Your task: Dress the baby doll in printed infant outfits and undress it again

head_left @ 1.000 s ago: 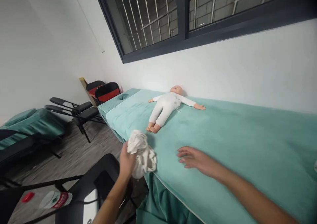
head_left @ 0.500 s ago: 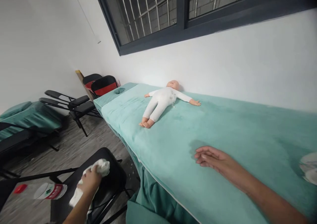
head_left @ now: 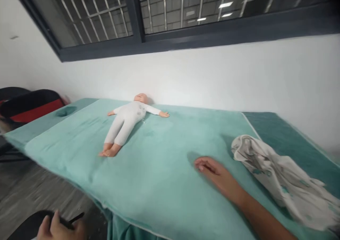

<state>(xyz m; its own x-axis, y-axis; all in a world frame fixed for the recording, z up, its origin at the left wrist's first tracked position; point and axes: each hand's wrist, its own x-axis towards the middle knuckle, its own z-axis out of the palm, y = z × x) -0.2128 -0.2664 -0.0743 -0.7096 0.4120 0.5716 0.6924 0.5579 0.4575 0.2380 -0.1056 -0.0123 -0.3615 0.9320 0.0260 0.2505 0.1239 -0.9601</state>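
Your right hand (head_left: 209, 169), fingers loosely curled with a narrow gap and nothing visible within, was poised at the middle of the green bed (head_left: 164, 197); contact with the cover could not be told. Your left hand (head_left: 62, 229), low at the near left edge of the view, was bent beside a black chair (head_left: 26, 226); whether it held anything could not be told. The printed cloth (head_left: 287, 187) lay crumpled on the right of the bed, just beside your right hand and forearm but apart from the fingers. The doll (head_left: 127, 118), dressed in white, lay on its back at far left, head toward the wall (head_left: 199, 77), arms spread, well apart from both hands. The step in hand was judged to be a pause between grasps on the bed side, with your left hand occupied near the chair. A next move upon the cloth would have called for you to spread the right fingers, shift them rightward and pinch a fold, leaving the doll undisturbed.
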